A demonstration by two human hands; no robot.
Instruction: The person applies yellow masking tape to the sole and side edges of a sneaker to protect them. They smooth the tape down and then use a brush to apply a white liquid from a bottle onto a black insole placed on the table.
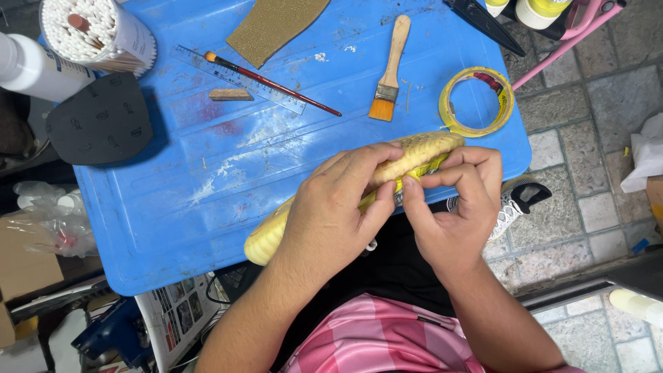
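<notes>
At the near edge of the blue table (207, 173), the fingers (376, 157) of the left hand (338, 207) curl over the top of a yellow shoe sole (421, 153), with the thumb pressed up against its lower edge, so the hand is closed around the sole's middle. The right hand (459, 207) meets it from the other side: its fingertips are bent in tight and pinch the sole's edge beside the left thumb. The sole lies slantwise across the table's edge, its ribbed end by the right hand and its far end sticking out below the left wrist. Just beyond the hands lies a ring of yellow tape (476, 101), and near it a flat paintbrush (389, 72) with a wooden handle. Farther up are a thin red brush (273, 84) across a clear ruler (238, 77), a small wooden block (230, 94) and a tan sheet (275, 24). A black rubber sole piece (100, 121) overhangs the table's left side, below a white bottle (34, 69) and a tub of white sticks (97, 31).
</notes>
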